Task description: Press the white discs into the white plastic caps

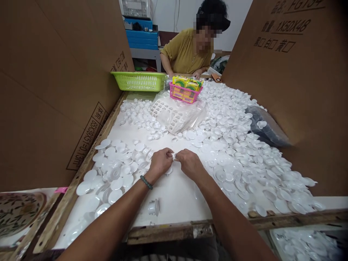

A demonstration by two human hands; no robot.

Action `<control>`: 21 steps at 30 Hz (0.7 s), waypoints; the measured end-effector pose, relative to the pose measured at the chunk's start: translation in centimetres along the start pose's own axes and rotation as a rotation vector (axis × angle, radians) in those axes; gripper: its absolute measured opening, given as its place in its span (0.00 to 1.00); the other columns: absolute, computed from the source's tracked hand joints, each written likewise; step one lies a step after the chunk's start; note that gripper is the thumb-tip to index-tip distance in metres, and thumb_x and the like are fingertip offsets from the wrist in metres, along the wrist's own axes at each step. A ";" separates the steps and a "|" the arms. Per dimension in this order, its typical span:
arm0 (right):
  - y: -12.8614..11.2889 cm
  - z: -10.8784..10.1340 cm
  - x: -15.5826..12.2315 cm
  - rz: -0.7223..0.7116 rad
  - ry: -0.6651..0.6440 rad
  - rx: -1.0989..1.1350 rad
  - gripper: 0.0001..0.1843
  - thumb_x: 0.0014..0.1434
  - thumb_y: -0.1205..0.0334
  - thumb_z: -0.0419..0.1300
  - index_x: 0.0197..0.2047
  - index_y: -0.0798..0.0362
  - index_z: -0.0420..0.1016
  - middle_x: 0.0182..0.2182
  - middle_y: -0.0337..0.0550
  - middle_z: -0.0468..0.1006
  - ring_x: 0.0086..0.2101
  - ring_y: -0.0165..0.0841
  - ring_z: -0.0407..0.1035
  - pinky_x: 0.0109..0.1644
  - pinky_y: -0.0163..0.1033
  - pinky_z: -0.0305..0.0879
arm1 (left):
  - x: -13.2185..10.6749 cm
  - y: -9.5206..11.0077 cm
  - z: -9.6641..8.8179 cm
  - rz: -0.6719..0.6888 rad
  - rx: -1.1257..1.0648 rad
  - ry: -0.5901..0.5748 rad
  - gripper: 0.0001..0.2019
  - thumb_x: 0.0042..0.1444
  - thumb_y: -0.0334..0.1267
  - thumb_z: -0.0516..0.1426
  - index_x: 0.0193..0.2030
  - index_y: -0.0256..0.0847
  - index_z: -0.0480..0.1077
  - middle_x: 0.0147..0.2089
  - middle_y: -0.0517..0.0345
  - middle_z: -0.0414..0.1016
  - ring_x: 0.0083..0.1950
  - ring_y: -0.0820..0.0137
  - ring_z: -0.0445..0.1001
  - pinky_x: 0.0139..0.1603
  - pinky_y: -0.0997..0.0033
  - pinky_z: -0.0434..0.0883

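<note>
My left hand [161, 162], with a green bead bracelet at the wrist, and my right hand [190, 164] meet over the white table [179, 195]. Both are closed, pinching one small white plastic piece [174, 156] between their fingertips. To the left of my hands lies a heap of white plastic discs [114, 174]. A far larger spread of white plastic parts [244, 152] covers the table to the right. One white part [153, 206] stands alone near the front edge.
Tall cardboard sheets [54, 90] wall both sides of the table. A clear bag of small parts [174, 116], a pink basket [184, 93] and a green basket [138, 80] sit farther back. A person in a yellow shirt [187, 52] works at the far end.
</note>
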State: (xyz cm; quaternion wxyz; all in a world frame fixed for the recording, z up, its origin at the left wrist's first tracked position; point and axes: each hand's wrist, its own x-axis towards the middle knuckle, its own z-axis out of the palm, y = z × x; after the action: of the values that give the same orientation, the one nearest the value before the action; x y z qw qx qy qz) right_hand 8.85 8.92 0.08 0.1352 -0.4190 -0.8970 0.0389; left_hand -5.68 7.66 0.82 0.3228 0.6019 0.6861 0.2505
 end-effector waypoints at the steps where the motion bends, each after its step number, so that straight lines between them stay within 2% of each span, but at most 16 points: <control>1: -0.2 -0.1 0.0 -0.004 -0.006 -0.012 0.13 0.55 0.76 0.49 0.24 0.54 0.67 0.23 0.41 0.70 0.28 0.31 0.58 0.30 0.36 0.49 | 0.0 0.0 0.0 0.005 0.005 0.000 0.12 0.46 0.29 0.53 0.38 0.40 0.72 0.35 0.59 0.77 0.37 0.69 0.73 0.38 0.73 0.67; 5: -0.8 -0.1 -0.1 -0.017 0.000 -0.062 0.14 0.51 0.79 0.48 0.25 0.54 0.68 0.25 0.42 0.70 0.29 0.32 0.59 0.32 0.37 0.51 | 0.0 0.0 0.0 0.027 0.015 -0.009 0.12 0.46 0.29 0.53 0.37 0.41 0.72 0.35 0.59 0.77 0.38 0.69 0.73 0.38 0.73 0.67; 10: -0.7 0.6 -0.4 0.034 0.052 -0.018 0.14 0.53 0.78 0.47 0.26 0.54 0.69 0.27 0.44 0.72 0.31 0.33 0.62 0.35 0.36 0.54 | 0.3 0.1 -0.9 0.031 -0.013 -0.068 0.13 0.47 0.28 0.52 0.39 0.39 0.72 0.35 0.57 0.77 0.37 0.70 0.73 0.39 0.73 0.68; 12: -0.6 0.7 -0.4 0.121 0.113 0.113 0.13 0.57 0.73 0.48 0.27 0.54 0.70 0.27 0.44 0.73 0.31 0.33 0.64 0.35 0.36 0.56 | 0.4 0.0 -1.6 0.099 -0.047 -0.078 0.14 0.49 0.30 0.52 0.42 0.39 0.71 0.39 0.56 0.76 0.39 0.71 0.73 0.41 0.73 0.68; 15: -0.3 0.3 -0.3 0.323 0.181 0.477 0.11 0.58 0.64 0.51 0.28 0.53 0.71 0.24 0.40 0.73 0.28 0.31 0.65 0.32 0.34 0.58 | 0.0 -0.1 -2.4 0.205 -0.123 -0.117 0.16 0.51 0.37 0.55 0.48 0.42 0.69 0.45 0.56 0.75 0.41 0.71 0.72 0.42 0.74 0.68; 17: -0.1 -0.3 -0.2 0.428 0.152 0.762 0.10 0.57 0.60 0.52 0.29 0.53 0.70 0.23 0.38 0.72 0.26 0.29 0.65 0.30 0.33 0.60 | -0.5 -0.1 -2.3 0.233 -0.167 -0.157 0.18 0.49 0.42 0.57 0.47 0.42 0.69 0.41 0.57 0.75 0.38 0.71 0.73 0.39 0.75 0.68; 19: 0.0 -0.7 -0.3 0.471 0.076 0.978 0.10 0.57 0.57 0.52 0.33 0.53 0.70 0.22 0.36 0.71 0.25 0.29 0.66 0.29 0.33 0.62 | -1.0 0.0 -1.9 0.187 -0.196 -0.176 0.16 0.48 0.43 0.58 0.44 0.41 0.70 0.32 0.59 0.75 0.33 0.72 0.73 0.33 0.76 0.67; 21: 0.2 -1.0 -0.4 0.483 0.039 1.021 0.11 0.57 0.57 0.51 0.39 0.53 0.69 0.22 0.35 0.71 0.24 0.29 0.66 0.29 0.33 0.63 | -1.3 0.4 -1.3 0.076 -0.213 -0.183 0.14 0.49 0.44 0.57 0.40 0.39 0.70 0.26 0.60 0.74 0.28 0.72 0.72 0.29 0.76 0.66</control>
State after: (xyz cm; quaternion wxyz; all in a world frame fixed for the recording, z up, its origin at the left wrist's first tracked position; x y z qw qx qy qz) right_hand 9.50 8.76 0.89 0.3245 -0.4945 -0.6402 0.4902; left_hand -6.27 6.50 2.14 0.4362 0.6100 0.6002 0.2782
